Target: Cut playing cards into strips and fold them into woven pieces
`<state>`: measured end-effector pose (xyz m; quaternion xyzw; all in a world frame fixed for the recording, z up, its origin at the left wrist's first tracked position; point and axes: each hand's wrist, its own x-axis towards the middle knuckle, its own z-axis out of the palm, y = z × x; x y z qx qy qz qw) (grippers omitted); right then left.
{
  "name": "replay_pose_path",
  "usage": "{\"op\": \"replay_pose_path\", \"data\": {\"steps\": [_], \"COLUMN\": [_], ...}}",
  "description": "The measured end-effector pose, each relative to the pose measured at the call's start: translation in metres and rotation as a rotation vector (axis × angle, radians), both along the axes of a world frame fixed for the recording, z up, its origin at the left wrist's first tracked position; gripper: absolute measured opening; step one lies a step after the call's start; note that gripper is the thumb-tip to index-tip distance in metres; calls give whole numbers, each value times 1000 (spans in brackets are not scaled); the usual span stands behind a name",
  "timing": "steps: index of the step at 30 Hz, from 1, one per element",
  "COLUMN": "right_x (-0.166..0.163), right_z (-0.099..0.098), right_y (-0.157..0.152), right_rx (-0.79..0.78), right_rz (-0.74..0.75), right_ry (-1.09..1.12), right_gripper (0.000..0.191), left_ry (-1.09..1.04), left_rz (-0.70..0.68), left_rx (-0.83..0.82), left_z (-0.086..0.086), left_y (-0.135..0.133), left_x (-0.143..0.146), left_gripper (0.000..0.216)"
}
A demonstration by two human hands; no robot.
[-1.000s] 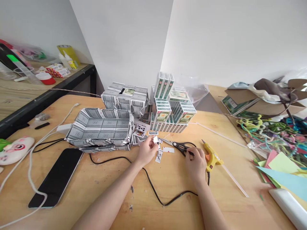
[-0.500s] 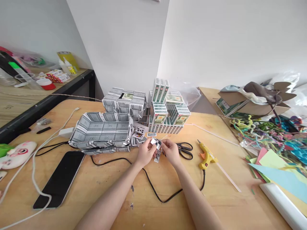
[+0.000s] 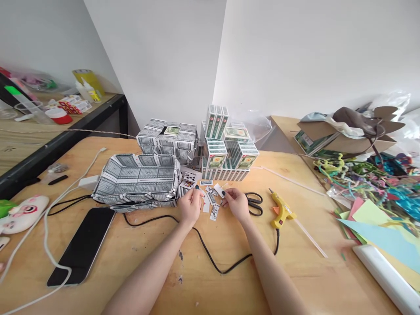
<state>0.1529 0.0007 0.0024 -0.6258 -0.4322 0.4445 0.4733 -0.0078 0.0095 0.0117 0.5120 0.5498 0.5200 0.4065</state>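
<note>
My left hand (image 3: 189,204) rests on the wooden table (image 3: 229,284) beside the corner of a tray folded from playing cards (image 3: 138,179). Its fingers are curled, and whatever they pinch is too small to make out. My right hand (image 3: 236,204) pinches a small cut piece of playing card (image 3: 218,190) just above the table. Several more card scraps (image 3: 212,210) lie between the two hands. Black scissors (image 3: 255,204) lie just right of my right hand, and a yellow glue gun (image 3: 280,212) sits beyond them.
Stacked card boxes (image 3: 229,151) and a block built from cards (image 3: 169,138) stand behind the hands. A black cable (image 3: 210,260) loops across the front. A dark phone (image 3: 82,243), white cable and pink toy (image 3: 21,213) lie left. Coloured paper (image 3: 387,238) and pipe cleaners (image 3: 361,175) lie right.
My right hand left the scissors and came to the left hand at the card piece. Both hands have since dropped to the table and parted, and the piece is in my right hand.
</note>
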Motion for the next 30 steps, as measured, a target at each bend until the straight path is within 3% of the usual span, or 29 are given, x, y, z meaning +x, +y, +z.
{"op": "replay_pose_path", "data": {"steps": [3,6,10,16,22,25,27,30], "right_x": [4,5,0,-13,-12,-11,-12,-17], "right_z": [-3,-6,-12,-18,-18,-16,-13,-7], "right_y": [2,4,-2,-26,-27,-27,-28,-31], "right_rx": [7,51,117,190,199,207,211,197], "right_rz": [-27,-66,-132,-193,-211,-143,-88,-66], "right_ry": [-23,-104,-159,-121,-90,-115,-183,-296], "right_gripper": [19,21,25,22,25,24,22,19], "left_ry": [80,114,145,387,742,857,874,790], "left_rz": [45,-7,-156,-391,-307,-315,-330,-351], "left_rx": [49,79,131,214,-31,-170,-229,-304], "left_z": [1,-1,-5,-1,10,13,13,12], "left_y": [-1,-5,-13,-18,-13,-13,-15,-17], "left_x": [-3,-4,-5,-2,-11,-15,-14,-7], "left_gripper": [26,26,30,30,14,39,46,33]}}
